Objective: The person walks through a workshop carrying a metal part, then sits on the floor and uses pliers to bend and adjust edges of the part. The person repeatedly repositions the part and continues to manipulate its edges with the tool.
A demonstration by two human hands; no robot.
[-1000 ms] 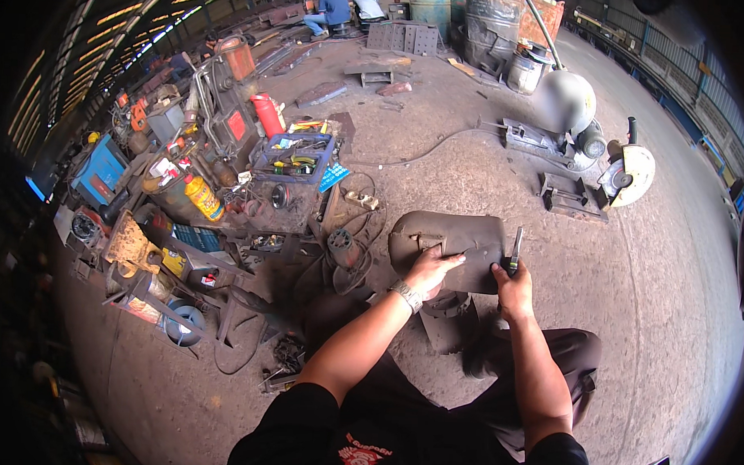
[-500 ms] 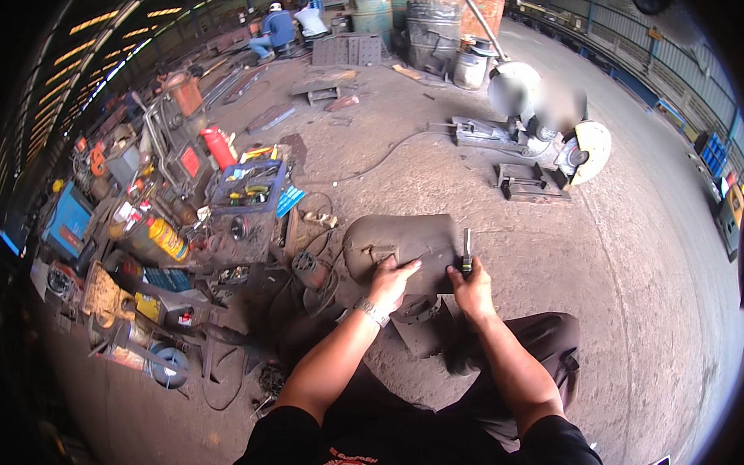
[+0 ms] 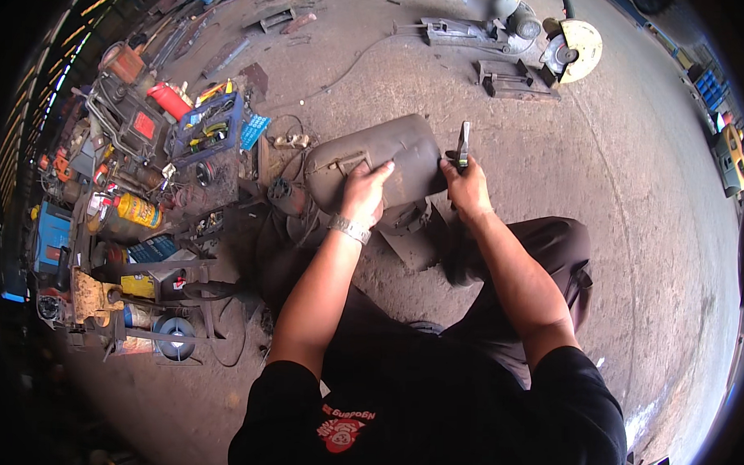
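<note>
A brown, rounded metal tank-like piece (image 3: 416, 144) with scuffed sides and a small raised fitting on its left part is held in front of my knees. My left hand (image 3: 363, 195) grips its near side, thumb lying on top and fingers hidden beneath. At the piece's right end, my right hand (image 3: 469, 191) is closed around a small hand tool (image 3: 464, 141) with a silvery upright end and dark lower part; its exact kind is unclear. The right thumb is close to the piece's edge. Below it, a dark bent metal sheet (image 3: 414, 238) rests between my legs.
To the left stand a blue tool crate (image 3: 207, 132), a red cylinder (image 3: 170, 100), a yellow bottle (image 3: 139, 210) and a round blue-grey spool (image 3: 176, 338). Cut-off saws (image 3: 571, 55) sit on the floor ahead, with a cable (image 3: 344, 84) running leftward.
The view has tipped downward, so surroundings sit higher in the picture. The metal piece has tilted, its right end now raised. Both hands keep their holds.
</note>
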